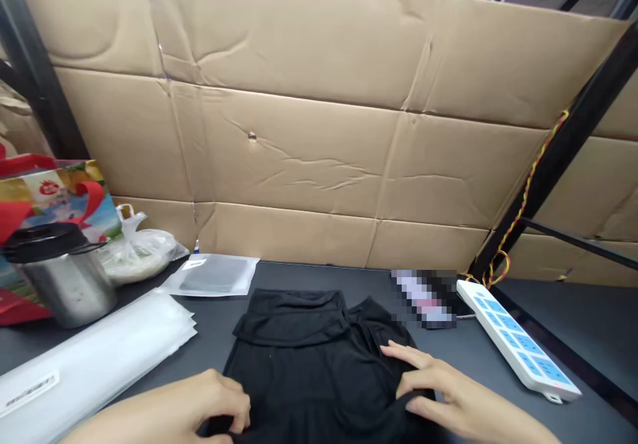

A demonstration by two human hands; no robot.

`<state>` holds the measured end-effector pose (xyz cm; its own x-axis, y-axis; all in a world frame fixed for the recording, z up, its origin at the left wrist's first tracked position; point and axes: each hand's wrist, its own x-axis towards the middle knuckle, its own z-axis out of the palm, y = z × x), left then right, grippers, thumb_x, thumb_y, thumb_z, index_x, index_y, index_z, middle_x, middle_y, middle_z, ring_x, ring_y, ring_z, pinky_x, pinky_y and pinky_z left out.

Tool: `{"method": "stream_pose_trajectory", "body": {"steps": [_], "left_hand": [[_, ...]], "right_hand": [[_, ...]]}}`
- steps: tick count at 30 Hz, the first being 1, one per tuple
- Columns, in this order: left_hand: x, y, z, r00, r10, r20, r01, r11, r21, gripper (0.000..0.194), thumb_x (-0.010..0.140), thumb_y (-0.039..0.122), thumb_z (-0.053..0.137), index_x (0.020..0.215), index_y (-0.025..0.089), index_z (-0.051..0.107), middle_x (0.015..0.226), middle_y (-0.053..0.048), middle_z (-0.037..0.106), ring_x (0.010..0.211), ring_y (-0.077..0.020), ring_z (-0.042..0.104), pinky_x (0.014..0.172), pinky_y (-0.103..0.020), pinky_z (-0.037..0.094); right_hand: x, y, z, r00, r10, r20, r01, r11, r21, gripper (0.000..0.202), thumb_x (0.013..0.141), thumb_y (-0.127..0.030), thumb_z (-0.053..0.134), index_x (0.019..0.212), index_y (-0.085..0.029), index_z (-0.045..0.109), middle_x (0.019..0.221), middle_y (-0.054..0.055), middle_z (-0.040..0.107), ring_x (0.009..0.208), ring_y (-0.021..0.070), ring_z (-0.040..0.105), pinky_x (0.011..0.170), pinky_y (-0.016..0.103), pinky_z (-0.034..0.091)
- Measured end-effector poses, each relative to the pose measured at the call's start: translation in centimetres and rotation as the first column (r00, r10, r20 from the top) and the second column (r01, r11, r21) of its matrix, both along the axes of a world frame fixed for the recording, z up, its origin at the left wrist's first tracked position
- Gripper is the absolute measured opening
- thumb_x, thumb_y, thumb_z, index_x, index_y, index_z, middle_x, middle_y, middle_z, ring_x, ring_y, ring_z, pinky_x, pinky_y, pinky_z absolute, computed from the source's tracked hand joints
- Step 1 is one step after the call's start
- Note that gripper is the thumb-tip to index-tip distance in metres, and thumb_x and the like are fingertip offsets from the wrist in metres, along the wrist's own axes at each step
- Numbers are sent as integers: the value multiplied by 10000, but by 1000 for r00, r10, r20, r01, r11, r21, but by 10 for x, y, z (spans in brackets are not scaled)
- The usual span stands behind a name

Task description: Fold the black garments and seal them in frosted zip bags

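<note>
A black cloth garment (304, 371) lies on the dark table in front of me, with a folded wide band at its top that looks like a waistband. On its lower left edge, my left hand (204, 404) has its fingers curled in a pinch on the fabric. My right hand (438, 391) is at the right edge, thumb and fingers closing round a fold of cloth while the index finger stretches over it. The lower end of the garment runs out of the picture.
White plastic packing bags (100, 357) lie at the left, with a flat packed item (214, 276) behind. A steel flask (64, 284), a tied plastic bag (142, 251) and a colourful carrier bag (54, 191) stand there too. A power strip (518, 341) and a pixelated object (426, 298) lie right.
</note>
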<state>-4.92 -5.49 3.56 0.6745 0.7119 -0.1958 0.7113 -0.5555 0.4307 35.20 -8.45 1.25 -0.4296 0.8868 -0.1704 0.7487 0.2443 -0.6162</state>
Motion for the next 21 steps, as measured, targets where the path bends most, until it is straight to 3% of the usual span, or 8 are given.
{"method": "stream_pose_trajectory", "body": {"steps": [4, 7, 9, 11, 15, 17, 21], "left_hand": [[-5, 29, 25, 1000, 25, -17, -27, 996, -84, 133, 844, 254, 509, 882, 246, 637, 893, 28, 649, 859, -165, 589, 742, -186, 416], [-6, 68, 26, 998, 25, 60, -24, 1000, -12, 196, 887, 343, 452, 808, 204, 565, 813, 16, 603, 779, -168, 556, 670, -209, 398], [-4, 93, 14, 994, 65, 87, -73, 993, 94, 198, 885, 334, 427, 786, 197, 530, 783, 10, 591, 749, -172, 545, 665, -234, 386], [-2, 109, -6, 991, 118, 57, -126, 975, 181, 140, 844, 287, 444, 756, 197, 505, 760, 1, 589, 729, -181, 543, 670, -260, 381], [-5, 113, -41, 979, 160, 123, -185, 955, 230, 56, 817, 253, 461, 848, 211, 479, 898, -33, 597, 821, -195, 553, 734, -289, 415], [-9, 110, -48, 969, 164, 186, -206, 949, 237, 87, 831, 276, 475, 897, 219, 472, 961, -41, 585, 880, -199, 553, 782, -299, 426], [-14, 107, -48, 965, 164, 204, -214, 943, 256, 49, 817, 252, 498, 826, 214, 469, 891, -25, 573, 836, -195, 561, 757, -296, 438]], "right_hand": [[2, 13, 2, 982, -128, -141, 137, 989, 54, 336, 891, -513, 487, 967, -260, 694, 1328, 50, 563, 1224, 269, 498, 1033, 359, 367], [0, 41, -8, 946, -211, -245, 253, 955, 155, 361, 880, -517, 486, 779, -212, 650, 948, 45, 693, 912, 227, 620, 811, 301, 468], [-2, 61, -19, 924, -280, -259, 341, 911, 233, 336, 865, -497, 502, 732, -203, 596, 747, 13, 636, 739, 188, 590, 664, 270, 450], [-4, 75, -31, 910, -333, -246, 396, 875, 279, 274, 834, -462, 545, 753, -201, 576, 702, -4, 590, 684, 170, 556, 623, 261, 421], [-2, 75, -44, 927, -338, -160, 372, 883, 287, 358, 886, -501, 451, 754, -199, 589, 750, 10, 585, 715, 169, 551, 671, 275, 408], [2, 68, -43, 936, -331, -116, 351, 895, 277, 387, 886, -530, 444, 760, -200, 603, 783, 15, 582, 728, 168, 543, 685, 276, 403], [15, 63, -36, 947, -301, -113, 320, 919, 229, 289, 802, -490, 579, 761, -204, 594, 756, -6, 563, 692, 155, 507, 634, 252, 380]]}}
